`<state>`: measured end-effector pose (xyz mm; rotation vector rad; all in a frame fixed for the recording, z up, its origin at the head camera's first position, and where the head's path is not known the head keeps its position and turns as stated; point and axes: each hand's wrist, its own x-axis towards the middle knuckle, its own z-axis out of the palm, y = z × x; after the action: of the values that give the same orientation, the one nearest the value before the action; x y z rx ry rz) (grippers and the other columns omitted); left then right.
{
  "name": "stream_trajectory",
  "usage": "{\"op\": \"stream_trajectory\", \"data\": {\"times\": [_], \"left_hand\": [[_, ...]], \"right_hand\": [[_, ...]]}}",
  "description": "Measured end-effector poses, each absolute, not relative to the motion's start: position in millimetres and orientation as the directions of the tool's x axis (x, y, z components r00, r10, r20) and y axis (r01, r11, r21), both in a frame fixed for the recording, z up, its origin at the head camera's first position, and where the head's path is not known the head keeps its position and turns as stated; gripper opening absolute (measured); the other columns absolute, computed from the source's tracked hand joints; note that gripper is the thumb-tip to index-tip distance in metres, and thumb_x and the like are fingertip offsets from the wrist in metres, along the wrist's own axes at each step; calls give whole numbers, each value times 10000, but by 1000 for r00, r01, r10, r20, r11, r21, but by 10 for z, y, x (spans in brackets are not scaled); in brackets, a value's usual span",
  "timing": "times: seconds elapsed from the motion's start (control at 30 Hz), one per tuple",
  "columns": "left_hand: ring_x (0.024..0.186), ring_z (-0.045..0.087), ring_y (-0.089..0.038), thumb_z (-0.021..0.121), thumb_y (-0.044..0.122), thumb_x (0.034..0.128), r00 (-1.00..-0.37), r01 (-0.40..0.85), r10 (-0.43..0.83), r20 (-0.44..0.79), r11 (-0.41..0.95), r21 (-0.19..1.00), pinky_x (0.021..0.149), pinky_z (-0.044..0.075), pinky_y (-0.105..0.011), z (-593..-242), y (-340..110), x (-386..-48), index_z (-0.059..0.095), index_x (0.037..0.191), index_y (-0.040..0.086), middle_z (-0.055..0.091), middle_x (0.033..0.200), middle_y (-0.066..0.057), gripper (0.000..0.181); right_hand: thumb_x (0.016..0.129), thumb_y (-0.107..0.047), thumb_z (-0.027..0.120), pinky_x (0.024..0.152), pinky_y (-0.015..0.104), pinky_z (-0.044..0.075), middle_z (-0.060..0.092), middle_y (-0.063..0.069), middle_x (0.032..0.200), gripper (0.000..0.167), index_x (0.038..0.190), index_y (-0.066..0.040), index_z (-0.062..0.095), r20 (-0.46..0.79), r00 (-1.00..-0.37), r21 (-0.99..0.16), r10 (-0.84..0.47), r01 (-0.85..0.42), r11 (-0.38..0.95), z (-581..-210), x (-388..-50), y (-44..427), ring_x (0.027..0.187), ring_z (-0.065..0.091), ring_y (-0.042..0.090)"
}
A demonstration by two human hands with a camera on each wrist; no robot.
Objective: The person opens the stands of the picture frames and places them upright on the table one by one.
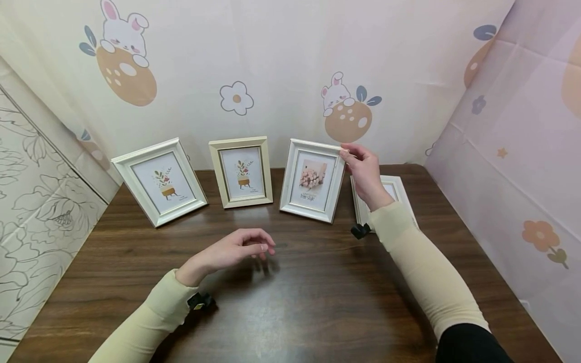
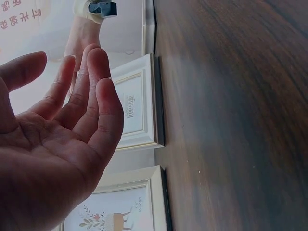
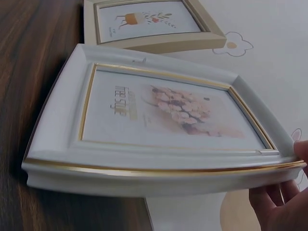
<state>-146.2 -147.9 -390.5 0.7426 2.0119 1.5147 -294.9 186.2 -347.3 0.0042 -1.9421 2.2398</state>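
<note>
With thumb and fingers my right hand (image 1: 365,171) grips the upper right corner of a white picture frame (image 1: 286,186) with a pink flower print. That frame stands upright on the table, leaning slightly back; its gold inner trim shows in the right wrist view, where the fingers (image 3: 274,199) reach behind the corner. Over the table's middle hovers my left hand (image 1: 233,248), palm inward, fingers loosely bent and holding nothing. Nearest to it stands a cream picture frame (image 1: 217,171) with a potted plant print. Beyond my right forearm lies another white frame (image 1: 404,196), partly covered by the hand and sleeve.
At the left stands a white frame (image 1: 131,171) with a plant print, turned inward. The dark wooden table (image 1: 290,302) ends at a patterned curtain (image 1: 281,60) behind the frames. Another curtain panel (image 1: 504,201) hangs along the right side.
</note>
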Motion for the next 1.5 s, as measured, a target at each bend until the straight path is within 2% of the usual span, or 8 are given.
{"op": "stream_trajectory", "data": {"times": [0.13, 0.3, 0.63, 0.9, 1.07, 1.2, 1.4, 1.5], "left_hand": [[986, 597, -469, 492, 128, 1048, -717, 125, 693, -76, 235, 964, 886, 499, -561, -3899, -1481, -1461, 604, 1194, -32, 660, 1129, -258, 244], [986, 601, -460, 488, 118, 1048, -714, 121, 694, -89, 248, 961, 885, 497, -570, -3896, -1481, -1465, 591, 1209, -55, 663, 1132, -253, 258], [949, 636, -397, 515, 149, 1047, -682, 153, 722, -118, 298, 942, 872, 516, -529, -3959, -1488, -1495, 604, 1191, -45, 689, 1079, -173, 258], [941, 645, -355, 515, 166, 1050, -672, 177, 730, -123, 320, 931, 880, 518, -509, -3966, -1516, -1516, 611, 1190, -34, 697, 1064, -121, 262], [947, 648, -363, 515, 163, 1049, -678, 180, 725, -123, 326, 928, 882, 522, -486, -3947, -1528, -1527, 614, 1184, -33, 699, 1064, -133, 258], [950, 647, -372, 508, 154, 1050, -678, 180, 724, -124, 327, 928, 888, 518, -492, -3933, -1546, -1538, 610, 1184, -42, 695, 1066, -160, 258], [936, 659, -366, 506, 159, 1049, -685, 207, 719, -119, 349, 914, 890, 500, -518, -3958, -1594, -1590, 616, 1192, -26, 701, 1061, -147, 258], [943, 663, -360, 504, 163, 1052, -685, 194, 716, -133, 356, 914, 888, 502, -519, -3980, -1634, -1627, 614, 1204, -27, 701, 1075, -151, 267]], "right_hand": [[968, -107, 663, 848, 280, 496, 590, 8, 1084, 276, 1243, -89, 681, 110, -989, -986, 101, -121, -111, -3466, -2929, 1893, 952, 566, 98], [988, -105, 629, 928, 300, 491, 587, 21, 1155, 369, 1347, -32, 597, 134, -988, -983, 70, -142, -120, -3469, -2904, 1961, 1010, 584, 104], [1005, -144, 609, 983, 320, 492, 599, 128, 1250, 374, 1328, 38, 562, 116, -989, -986, 95, -126, -109, -3529, -2851, 2363, 1058, 616, 186], [1007, -238, 613, 930, 250, 512, 621, 31, 1202, 407, 1343, -11, 568, 52, -988, -994, 144, -38, 102, -3564, -2814, 2803, 1068, 618, 154], [1027, -341, 553, 1007, 323, 474, 588, 76, 1306, 419, 1366, -95, 570, 15, -984, -955, 178, 38, 294, -3591, -2824, 3007, 1111, 589, 154], [1046, -355, 502, 1032, 407, 453, 557, 137, 1355, 449, 1398, -80, 545, -2, -981, -910, 194, 82, 406, -3622, -2849, 3114, 1134, 575, 179], [1056, -317, 473, 1008, 443, 451, 554, 178, 1345, 439, 1381, -31, 551, -24, -981, -861, 191, 117, 495, -3674, -2913, 3240, 1141, 547, 251], [1047, -303, 483, 974, 426, 471, 565, 190, 1323, 426, 1357, -24, 572, -29, -978, -826, 205, 139, 546, -3706, -2957, 3312, 1080, 551, 222]]}}
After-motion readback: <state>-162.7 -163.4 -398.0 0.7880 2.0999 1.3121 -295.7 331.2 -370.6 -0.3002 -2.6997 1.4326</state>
